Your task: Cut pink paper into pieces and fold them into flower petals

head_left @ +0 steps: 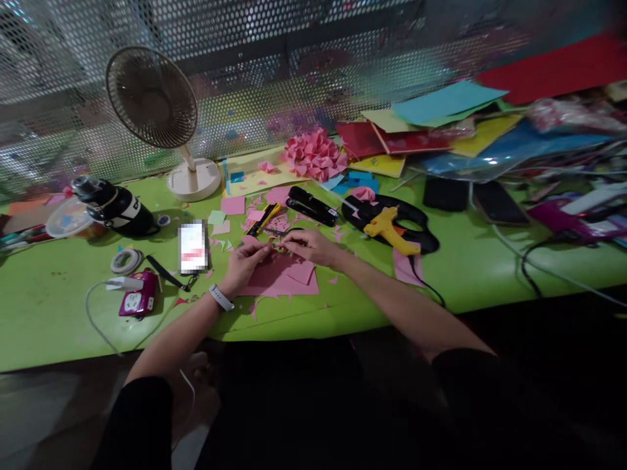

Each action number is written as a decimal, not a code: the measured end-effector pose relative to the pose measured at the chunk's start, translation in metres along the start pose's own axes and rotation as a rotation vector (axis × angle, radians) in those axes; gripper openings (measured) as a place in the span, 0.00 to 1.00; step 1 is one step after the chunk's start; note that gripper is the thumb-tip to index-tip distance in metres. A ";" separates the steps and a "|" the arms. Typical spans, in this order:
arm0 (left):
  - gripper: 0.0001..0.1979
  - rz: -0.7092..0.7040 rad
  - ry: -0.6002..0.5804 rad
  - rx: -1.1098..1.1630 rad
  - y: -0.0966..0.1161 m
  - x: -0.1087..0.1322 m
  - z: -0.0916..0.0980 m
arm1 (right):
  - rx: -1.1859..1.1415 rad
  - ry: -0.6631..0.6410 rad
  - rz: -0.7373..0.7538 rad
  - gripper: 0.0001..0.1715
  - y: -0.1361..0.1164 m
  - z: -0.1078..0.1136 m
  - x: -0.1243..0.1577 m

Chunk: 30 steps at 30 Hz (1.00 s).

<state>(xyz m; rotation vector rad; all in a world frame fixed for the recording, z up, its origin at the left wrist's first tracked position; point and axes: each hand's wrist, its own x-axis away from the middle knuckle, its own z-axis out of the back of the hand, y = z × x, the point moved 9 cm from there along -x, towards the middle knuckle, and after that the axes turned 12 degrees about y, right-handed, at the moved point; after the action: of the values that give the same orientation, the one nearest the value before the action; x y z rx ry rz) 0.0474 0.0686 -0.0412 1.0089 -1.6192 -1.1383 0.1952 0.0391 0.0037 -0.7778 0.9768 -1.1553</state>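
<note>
1. Both hands meet over a stack of pink paper (281, 277) on the green table (59, 313). The left hand (243, 264), a white watch at its wrist, and the right hand (313, 247) have their fingers pinched closed on a small pink paper piece (278, 248) between them; how tightly is too small to tell.
2. My reading: a fold or crease in that piece is under way, and the next move calls for a steady pinch while the edges are lined up.
3. Left of the fingers lie a phone (192, 247) and a tape roll (126, 261).
4. Just beyond the fingers are a cutter (264, 219), a stapler (312, 205) and a yellow glue gun (392, 228).
5. Farther back stand a pink paper flower (315, 155) and a fan (151, 98).
</note>
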 end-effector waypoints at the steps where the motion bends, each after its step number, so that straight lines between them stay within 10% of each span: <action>1: 0.18 0.000 -0.004 -0.008 0.001 0.001 0.000 | -0.006 -0.002 -0.006 0.13 0.000 0.000 0.000; 30: 0.21 -0.062 -0.125 -0.200 0.000 0.009 -0.011 | -0.060 -0.027 -0.054 0.17 -0.003 -0.001 0.002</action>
<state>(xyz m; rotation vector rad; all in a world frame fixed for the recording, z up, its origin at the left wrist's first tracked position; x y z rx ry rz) 0.0555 0.0576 -0.0376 0.8783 -1.5433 -1.3994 0.1935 0.0362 0.0054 -0.8700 0.9765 -1.1638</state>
